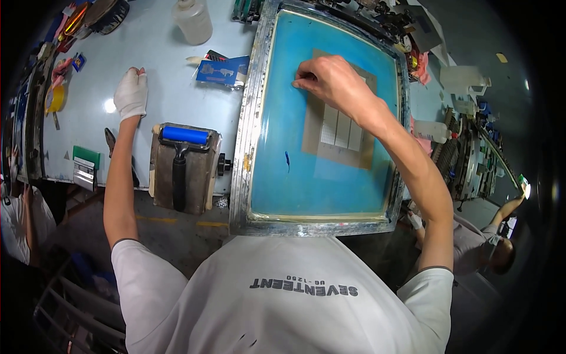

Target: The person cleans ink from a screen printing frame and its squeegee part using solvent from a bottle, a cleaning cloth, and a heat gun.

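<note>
Meanwhile, at a print shop worktop, a person's bare right hand presses pinched fingertips onto the blue mesh of a metal-framed printing screen, at the top edge of the grey stencil patch that runs from under the hand back toward the person. The left hand, in a white glove, rests loosely closed on the worktop, well apart to the left of the screen, holding nothing visible. Between the two hands, nearer the person, a blue ink roller with a black handle lies on a worn tray. Beyond the left hand stands a translucent plastic bottle.
</note>
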The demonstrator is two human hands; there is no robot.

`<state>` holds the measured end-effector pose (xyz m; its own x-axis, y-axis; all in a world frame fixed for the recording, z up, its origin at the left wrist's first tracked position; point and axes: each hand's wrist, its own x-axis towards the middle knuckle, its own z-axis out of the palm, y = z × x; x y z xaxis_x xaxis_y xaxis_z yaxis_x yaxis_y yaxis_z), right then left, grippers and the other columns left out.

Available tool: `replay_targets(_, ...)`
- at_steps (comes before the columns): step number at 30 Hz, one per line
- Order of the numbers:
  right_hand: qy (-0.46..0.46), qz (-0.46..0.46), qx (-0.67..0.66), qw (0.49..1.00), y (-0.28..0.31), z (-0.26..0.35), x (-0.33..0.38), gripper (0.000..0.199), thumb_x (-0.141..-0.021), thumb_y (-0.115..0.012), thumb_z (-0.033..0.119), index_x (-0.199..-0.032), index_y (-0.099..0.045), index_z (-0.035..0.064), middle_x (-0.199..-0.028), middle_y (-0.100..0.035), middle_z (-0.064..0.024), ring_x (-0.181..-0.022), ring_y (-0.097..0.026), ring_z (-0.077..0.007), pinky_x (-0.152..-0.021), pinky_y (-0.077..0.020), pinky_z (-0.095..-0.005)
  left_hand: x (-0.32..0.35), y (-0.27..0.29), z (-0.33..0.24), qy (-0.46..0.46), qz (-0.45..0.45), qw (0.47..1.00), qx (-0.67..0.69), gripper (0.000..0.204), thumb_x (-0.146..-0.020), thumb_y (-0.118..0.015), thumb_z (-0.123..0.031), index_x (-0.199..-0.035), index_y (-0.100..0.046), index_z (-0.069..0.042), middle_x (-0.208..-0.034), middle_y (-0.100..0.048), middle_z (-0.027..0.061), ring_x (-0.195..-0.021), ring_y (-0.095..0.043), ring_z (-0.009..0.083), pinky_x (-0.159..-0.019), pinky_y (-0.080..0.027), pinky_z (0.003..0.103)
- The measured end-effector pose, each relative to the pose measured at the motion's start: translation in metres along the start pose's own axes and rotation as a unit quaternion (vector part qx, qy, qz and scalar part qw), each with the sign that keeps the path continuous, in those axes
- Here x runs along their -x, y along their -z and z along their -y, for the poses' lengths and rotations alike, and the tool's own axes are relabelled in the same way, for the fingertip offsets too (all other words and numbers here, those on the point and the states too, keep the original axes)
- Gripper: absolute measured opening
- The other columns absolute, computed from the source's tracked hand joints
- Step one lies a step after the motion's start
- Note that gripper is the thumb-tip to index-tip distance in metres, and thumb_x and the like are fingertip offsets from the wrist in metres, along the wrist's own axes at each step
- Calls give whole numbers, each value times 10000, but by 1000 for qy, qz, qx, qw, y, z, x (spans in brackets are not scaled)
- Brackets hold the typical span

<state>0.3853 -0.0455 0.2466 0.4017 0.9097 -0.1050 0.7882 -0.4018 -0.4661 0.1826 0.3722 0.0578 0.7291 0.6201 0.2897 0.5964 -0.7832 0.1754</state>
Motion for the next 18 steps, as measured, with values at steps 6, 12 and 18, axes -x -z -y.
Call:
replay_targets(6,4,-21,20,1000,-3,0,4,158,-892,-715,129,-902,-721,-28,-837,-697,-225,-808,-675,-408,-741,-547,-465,-1,-2,1,12,24,999,-25,279,-997,-551,-370,-996,-637,-105,-945,-693,156,-905,-663,389,-774,-518,503)
replay_targets(12,-38,2,-31,999,1,3,2,224,-892,-743,194,-901,-724,-28,-850,-714,-204,-814,-678,-384,-747,-537,-450,2,-2,4,-1,5,1000,0,276,-994,-552,-367,-1003,-617,-99,-954,-691,161,-910,-662,387,-773,-516,502)
replay_targets(18,-10,-17,23,1000,-6,1,1,186,-876,-738,160,-896,-714,-23,-850,-696,-226,-826,-673,-409,-752,-545,-472,2,-2,2,-8,-9,1000,-3,241,-990,-568,-342,-998,-619,-106,-946,-693,158,-888,-662,388,-758,-517,496)
